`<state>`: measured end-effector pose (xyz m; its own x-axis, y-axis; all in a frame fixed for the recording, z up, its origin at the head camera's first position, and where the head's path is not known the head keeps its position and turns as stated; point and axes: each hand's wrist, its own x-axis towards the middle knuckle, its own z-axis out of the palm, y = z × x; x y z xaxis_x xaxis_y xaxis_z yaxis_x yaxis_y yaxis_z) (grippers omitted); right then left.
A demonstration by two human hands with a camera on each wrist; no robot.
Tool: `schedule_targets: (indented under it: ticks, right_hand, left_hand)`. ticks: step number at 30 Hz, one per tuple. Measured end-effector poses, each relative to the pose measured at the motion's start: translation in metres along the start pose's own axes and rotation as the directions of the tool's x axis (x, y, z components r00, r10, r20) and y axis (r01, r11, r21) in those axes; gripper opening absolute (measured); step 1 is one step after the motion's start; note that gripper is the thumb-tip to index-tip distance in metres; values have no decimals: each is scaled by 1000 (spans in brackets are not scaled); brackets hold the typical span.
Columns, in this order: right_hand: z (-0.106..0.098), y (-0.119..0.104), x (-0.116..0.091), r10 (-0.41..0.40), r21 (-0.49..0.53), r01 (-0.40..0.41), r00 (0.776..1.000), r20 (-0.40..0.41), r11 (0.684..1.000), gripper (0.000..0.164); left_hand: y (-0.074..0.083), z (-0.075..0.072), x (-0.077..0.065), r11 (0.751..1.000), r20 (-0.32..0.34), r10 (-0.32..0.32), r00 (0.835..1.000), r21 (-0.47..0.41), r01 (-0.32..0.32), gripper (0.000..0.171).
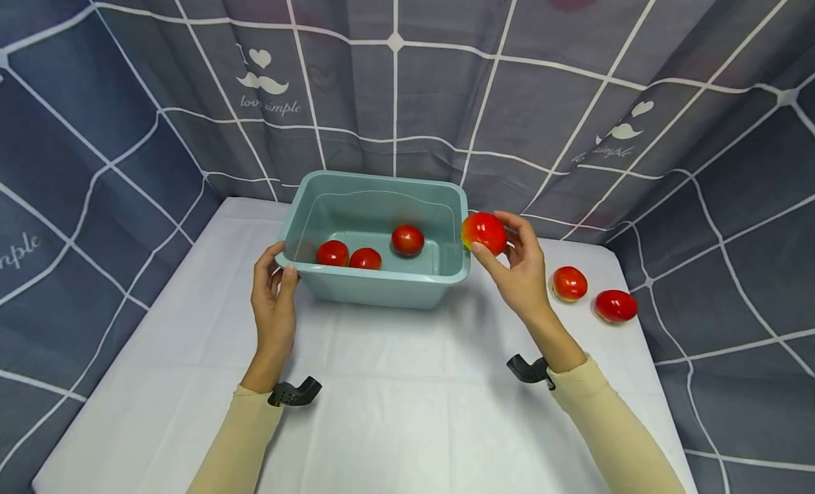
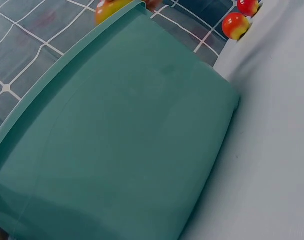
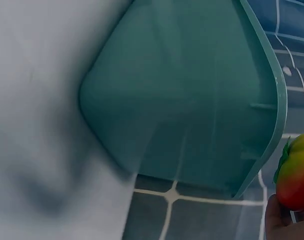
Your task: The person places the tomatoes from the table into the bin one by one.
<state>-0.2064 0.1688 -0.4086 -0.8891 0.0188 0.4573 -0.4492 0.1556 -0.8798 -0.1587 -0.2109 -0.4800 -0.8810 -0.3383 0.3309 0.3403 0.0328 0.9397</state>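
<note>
A teal plastic bin (image 1: 376, 290) stands on the white-covered table, with several red tomatoes inside, two near its front left and one tomato (image 1: 407, 240) further right. My left hand (image 1: 274, 303) grips the bin's rim at the front left corner, thumb on the front side. In my right hand (image 1: 518, 267) is a red tomato (image 1: 484, 232), pinched between thumb and fingers just outside the bin's right rim. The right wrist view shows this tomato (image 3: 296, 172) with a yellow-green end and a green leafy top, at about rim height.
Two more tomatoes lie on the table to the right, one tomato (image 1: 569, 284) nearer the bin and another tomato (image 1: 615, 306) close to the table's right edge. A grey-blue checked curtain (image 1: 395, 83) hangs behind and at both sides of the white tabletop (image 1: 382, 409).
</note>
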Motion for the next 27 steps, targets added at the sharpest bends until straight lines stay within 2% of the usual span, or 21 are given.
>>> schedule_targets:
  ticks: [8, 13, 21, 27]
  right_hand:
    - [20, -9, 18, -41, -74, 51, 991, 124, 996, 63]
    - [34, -11, 30, -49, -80, 64, 983, 175, 995, 60]
    - [56, -9, 48, 4, -72, 13, 971, 238, 997, 58]
    - [66, -11, 57, 17, -182, 35, 961, 275, 983, 58]
  left_hand:
    - [-1, 1, 1, 1000, -15, -6, 1000, -6, 5, 47]
    - [-2, 1, 1, 1000, -16, -15, 1000, 5, 15, 47]
    - [-2, 1, 1, 1000, -13, -14, 1000, -19, 13, 47]
    - [-2, 1, 1, 1000, -12, -14, 1000, -21, 14, 47]
